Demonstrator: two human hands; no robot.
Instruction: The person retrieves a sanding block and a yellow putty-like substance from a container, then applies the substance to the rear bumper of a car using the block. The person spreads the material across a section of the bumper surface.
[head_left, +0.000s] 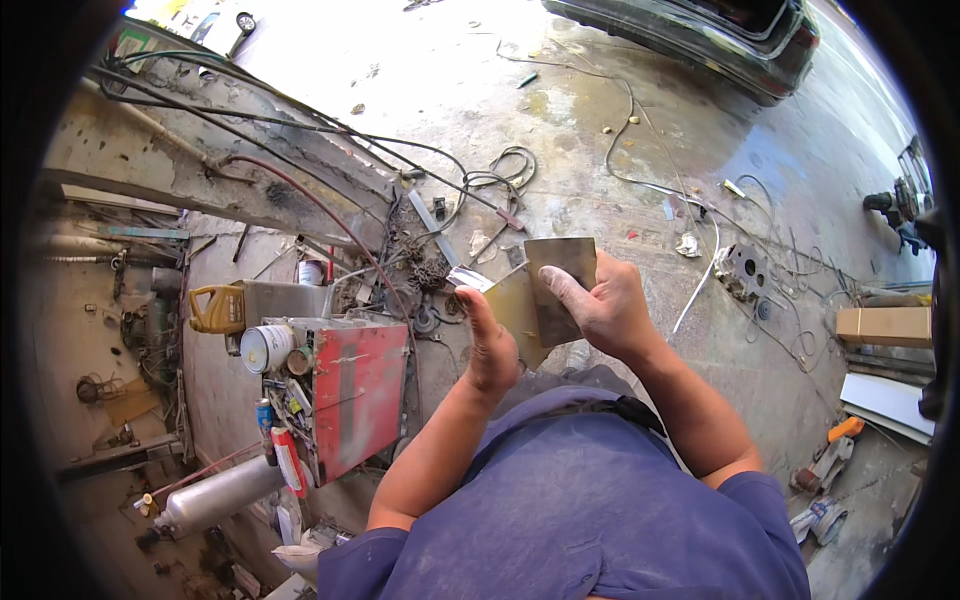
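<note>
In front of my chest, my right hand [610,310] is closed on a thin, dark rectangular plate [560,270] that looks like a filler spreader. Its thumb, whitened with dust, presses flat on the plate's face. A yellowish flat sheet [509,306] lies partly behind that plate, up against my left hand [492,345]. The left thumb points up and away, while the other fingers are hidden behind the sheet, which this hand appears to support. A small whitish patch [470,279] shows by the left thumb; whether it belongs to the sheet I cannot tell.
To the left stands a red cabinet [360,390] with a paint can [268,348] and other cans on top, near a yellow jug [217,309] and a silver cylinder [222,497]. Hoses and cables [627,150] trail over the floor. A metal engine part [742,272] lies right; a dark car [700,40] stands beyond.
</note>
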